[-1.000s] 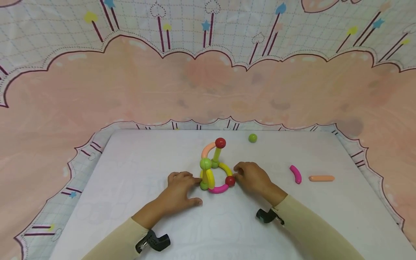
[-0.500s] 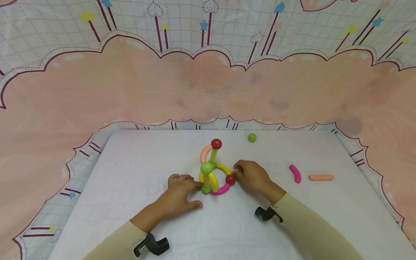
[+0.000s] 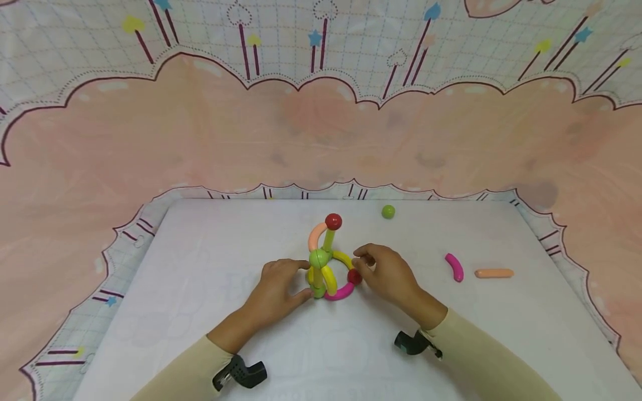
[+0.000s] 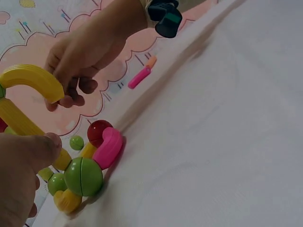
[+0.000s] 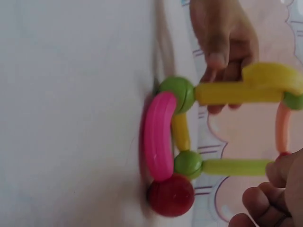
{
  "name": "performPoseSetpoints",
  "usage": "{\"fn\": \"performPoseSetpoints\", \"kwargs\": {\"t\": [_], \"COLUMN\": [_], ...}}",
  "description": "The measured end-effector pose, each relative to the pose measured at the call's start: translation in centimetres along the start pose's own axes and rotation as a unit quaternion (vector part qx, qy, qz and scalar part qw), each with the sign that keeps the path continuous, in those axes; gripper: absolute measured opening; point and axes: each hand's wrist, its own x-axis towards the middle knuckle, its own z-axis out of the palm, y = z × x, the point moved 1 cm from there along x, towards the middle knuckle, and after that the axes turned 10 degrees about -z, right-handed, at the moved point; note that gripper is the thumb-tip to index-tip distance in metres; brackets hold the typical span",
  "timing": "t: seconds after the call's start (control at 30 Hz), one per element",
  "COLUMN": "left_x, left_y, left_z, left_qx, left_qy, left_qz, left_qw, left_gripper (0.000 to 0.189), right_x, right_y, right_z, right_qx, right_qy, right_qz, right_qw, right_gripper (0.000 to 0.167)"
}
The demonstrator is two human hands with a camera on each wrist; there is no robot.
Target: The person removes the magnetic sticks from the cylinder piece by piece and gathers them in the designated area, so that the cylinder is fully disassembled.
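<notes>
A magnetic stick-and-ball construction stands on the white table. It has a ring of yellow and pink curved sticks, a yellow upright and a green upright, joined by green balls and red balls. On its left, my left hand has thumb and fingers spread either side of the yellow upright; a gap shows by the thumb in the right wrist view. My right hand is beside the lower red ball, fingers loosely bent, holding nothing visible. A red ball tops the green upright.
A loose green ball lies toward the back edge. Off to the right lie a curved pink stick and a straight orange stick. Behind the table hangs a patterned pink cloth.
The construction has turned slightly, its top red ball shifting left. My left thumb has come up to it while the index finger rises. My right hand has lifted a little, its fingers parting.
</notes>
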Motion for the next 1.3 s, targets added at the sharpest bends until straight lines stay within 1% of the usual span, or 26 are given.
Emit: {"fn": "performPoseSetpoints", "kwargs": {"t": [0.2, 0.3, 0.37, 0.57, 0.8, 1.0, 1.3], "left_x": [0.6, 0.7, 0.8, 0.7, 0.7, 0.7, 0.8], "left_y": [0.5, 0.7, 0.7, 0.6, 0.7, 0.9, 1.0], "left_z": [0.5, 0.7, 0.8, 1.1, 1.3, 1.5, 1.7], "left_qx": [-0.022, -0.025, -0.022, -0.019, -0.013, -0.005, 0.014], "left_qy": [0.011, 0.014, 0.016, 0.015, 0.014, 0.021, 0.033], "left_qz": [0.012, 0.010, 0.007, 0.000, -0.001, 0.002, 0.000], "left_qw": [0.9996, 0.9995, 0.9996, 0.9997, 0.9998, 0.9998, 0.9994], "left_gripper": [0.052, 0.046, 0.042, 0.033, 0.033, 0.034, 0.031], "right_x": [-1.2, -1.7, -2.0, -2.6, -2.7, -2.6, -2.6], "right_y": [-2.0, -3.0, -3.5, -4.6, -5.1, -5.2, -5.3], "right_z": [-0.4, -0.4, -0.3, 0.2, 0.6, 0.9, 1.2], "right_qx": [0.041, 0.053, 0.054, 0.046, 0.046, 0.021, 0.016], "right_qy": [0.035, 0.039, 0.033, 0.005, -0.011, -0.002, 0.012], "right_qz": [-0.060, -0.084, -0.093, -0.087, -0.076, -0.086, -0.086], "right_qw": [0.9967, 0.9943, 0.9937, 0.9951, 0.9960, 0.9961, 0.9961], "right_gripper": [0.021, 0.024, 0.026, 0.035, 0.037, 0.038, 0.035]}}
